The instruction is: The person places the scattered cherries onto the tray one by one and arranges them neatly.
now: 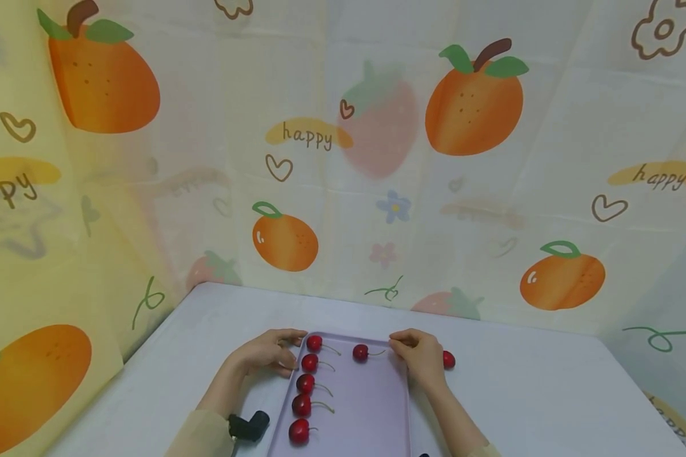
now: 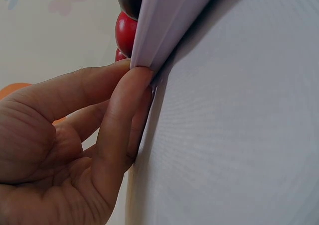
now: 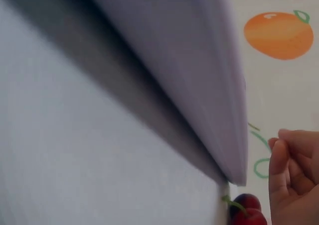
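Note:
A shallow lilac tray point(image 1: 366, 406) lies on the white table. Several red cherries point(image 1: 305, 383) with stems line its left side, and one more cherry point(image 1: 361, 353) sits near the far edge. With thumb and forefinger, my left hand point(image 2: 75, 140) pinches the tray's far left corner. My right hand point(image 1: 420, 355) is over the far right corner, its thumb and forefinger tips together; I cannot tell whether anything is between them. In the right wrist view, those fingertips point(image 3: 280, 148) are beside the tray's corner, above the rim. Beyond that corner lie two cherries point(image 3: 247, 216), partly cut off.
The white table point(image 1: 526, 393) extends on both sides of the tray. A fruit-printed curtain point(image 1: 343, 209) hangs behind it and along the sides. A black device point(image 1: 249, 426) is strapped at my left wrist.

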`<state>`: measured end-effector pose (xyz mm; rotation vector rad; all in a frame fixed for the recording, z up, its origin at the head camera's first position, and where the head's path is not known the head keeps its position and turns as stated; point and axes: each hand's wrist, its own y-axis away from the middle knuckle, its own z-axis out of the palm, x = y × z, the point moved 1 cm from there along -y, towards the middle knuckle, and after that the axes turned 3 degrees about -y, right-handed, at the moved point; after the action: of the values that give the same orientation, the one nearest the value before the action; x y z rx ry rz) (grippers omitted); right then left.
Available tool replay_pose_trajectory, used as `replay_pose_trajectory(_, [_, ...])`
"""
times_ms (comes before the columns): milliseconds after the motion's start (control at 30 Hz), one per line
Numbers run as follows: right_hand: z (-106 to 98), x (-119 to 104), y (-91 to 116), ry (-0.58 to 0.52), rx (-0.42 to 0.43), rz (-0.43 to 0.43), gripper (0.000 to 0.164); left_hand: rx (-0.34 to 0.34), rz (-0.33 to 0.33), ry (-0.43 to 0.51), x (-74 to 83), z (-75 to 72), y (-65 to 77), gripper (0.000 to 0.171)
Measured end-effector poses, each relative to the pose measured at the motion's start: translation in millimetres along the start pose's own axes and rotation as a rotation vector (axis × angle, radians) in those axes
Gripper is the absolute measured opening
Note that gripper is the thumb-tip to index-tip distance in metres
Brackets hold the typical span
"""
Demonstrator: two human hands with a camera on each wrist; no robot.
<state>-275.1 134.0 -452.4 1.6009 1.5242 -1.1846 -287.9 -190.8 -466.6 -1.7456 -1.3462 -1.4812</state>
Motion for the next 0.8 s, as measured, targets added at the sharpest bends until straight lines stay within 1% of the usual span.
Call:
replay_pose_trajectory(133, [-7,-2,-1,-0.021,0.007,0.009,0.012,0.01,-0.003,0.004,0.1,-0.2,-0.3,0.069])
replay_pose_trajectory(300, [-17,-2,-1,0.006,0.027,0.022,0.013,0.01,-0.003,0.003,0.2,0.1,0.2,0.069])
replay_pose_trajectory(600, [-37,7,-2,-0.032,0.027,0.031,0.014,0.011,-0.008,-0.003,1.0,0.5,0.7,0.069])
replay_pose_trajectory(800, [-57,9,-1,0.011,0.032,0.046,0.017,0.014,-0.005,-0.005,1.4,0.9,1.7,0.069])
